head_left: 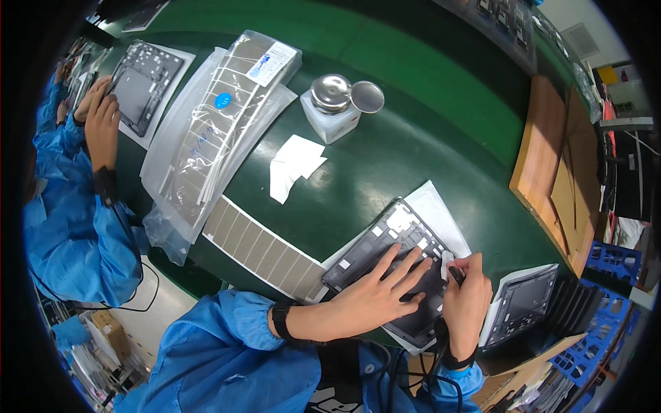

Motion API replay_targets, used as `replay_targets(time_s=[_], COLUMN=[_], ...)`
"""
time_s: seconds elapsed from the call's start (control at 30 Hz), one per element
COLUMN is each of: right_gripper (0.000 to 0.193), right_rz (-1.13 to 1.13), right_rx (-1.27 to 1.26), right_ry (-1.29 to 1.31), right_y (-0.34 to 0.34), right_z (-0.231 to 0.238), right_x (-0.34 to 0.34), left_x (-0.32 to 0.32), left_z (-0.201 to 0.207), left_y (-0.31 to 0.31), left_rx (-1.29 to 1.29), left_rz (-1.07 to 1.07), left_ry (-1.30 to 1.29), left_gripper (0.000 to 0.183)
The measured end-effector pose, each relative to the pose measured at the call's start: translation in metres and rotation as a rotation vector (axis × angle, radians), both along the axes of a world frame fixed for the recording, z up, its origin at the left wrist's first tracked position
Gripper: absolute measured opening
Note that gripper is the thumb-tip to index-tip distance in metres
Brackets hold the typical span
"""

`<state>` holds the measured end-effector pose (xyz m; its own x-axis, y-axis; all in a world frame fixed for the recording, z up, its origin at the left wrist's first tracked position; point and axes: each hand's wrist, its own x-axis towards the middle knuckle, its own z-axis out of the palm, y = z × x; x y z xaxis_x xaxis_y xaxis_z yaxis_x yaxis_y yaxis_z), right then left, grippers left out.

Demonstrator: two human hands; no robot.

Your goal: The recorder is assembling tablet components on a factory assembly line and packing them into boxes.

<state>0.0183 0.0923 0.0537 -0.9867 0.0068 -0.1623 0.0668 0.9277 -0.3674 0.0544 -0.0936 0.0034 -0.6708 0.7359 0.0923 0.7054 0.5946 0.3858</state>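
Tablet housing (433,286) lay to the near right of the dispenser bottle (332,126), left hand (372,299) spread flat on it, grasping nothing, right hand (467,294) pinching probably a white wipe (447,259), seemingly a cleaning step that next called for steady bracing.

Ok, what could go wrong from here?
The left hand is spread on the black housing and, being bare, could leave marks. The right hand pinches a small dark item at the housing's right side; a slip might scratch it. The grey strip sheet lies close to the left sleeve, which might drag it.
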Motion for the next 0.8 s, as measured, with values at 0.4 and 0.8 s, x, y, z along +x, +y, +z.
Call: replay_targets(time_s=[0.4, 0.8], right_gripper=[0.018, 0.016], right_rz=[-0.377, 0.169], right_rx=[-0.005, -0.758], right_ry=[0.135, 0.239], right_y=[0.067, -0.051], right_z=[0.025, 0.025], right_x=[0.124, 0.154], left_x=[0.046, 0.09], left_z=[-0.017, 0.044], left_y=[-0.015, -0.015], left_rx=[0.086, 1.316], left_rz=[-0.066, -0.053], left_ry=[0.165, -0.908], left_gripper=[0.043, 0.079])
